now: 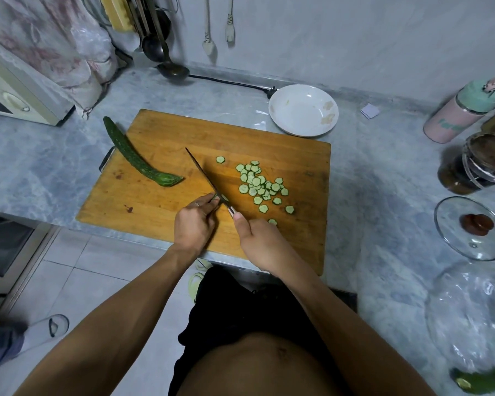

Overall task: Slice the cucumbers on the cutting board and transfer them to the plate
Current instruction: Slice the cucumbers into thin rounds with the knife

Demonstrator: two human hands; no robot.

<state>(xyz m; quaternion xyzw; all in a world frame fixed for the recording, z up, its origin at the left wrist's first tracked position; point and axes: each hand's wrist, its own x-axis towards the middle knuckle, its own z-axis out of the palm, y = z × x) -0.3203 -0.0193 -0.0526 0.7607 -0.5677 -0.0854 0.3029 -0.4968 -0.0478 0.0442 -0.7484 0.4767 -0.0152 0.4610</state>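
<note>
1. Cucumber stub [215, 198] is nearly used up: only a small green end shows, pinched under the left hand's fingertips [212, 200], right against the knife blade [203, 176]. It sits near the front middle of the cutting board [160, 138].
2. Key relation: the stub lies directly ahead of the left hand [194, 224], touching the blade on its left face. Very little length is left between fingertips and edge, so the next cut is judged tight.
3. Blade axis runs diagonally, tip up-left, handle down-right into the right hand [259, 238].
4. Right hand is wrapped around the knife handle, thumb extended along the top toward the blade. Left hand is curled, knuckles up, gripping the stub.
5. Cut slices [259, 185] are piled just right of the blade, on the board.
6. Second whole cucumber [135, 158] lies at the board's left, long axis diagonal, nearer the left hand.
7. Plate [303, 110] sits on the counter [40, 167] past the board's far right corner, nearer the right hand; no slices are in it yet.
</note>
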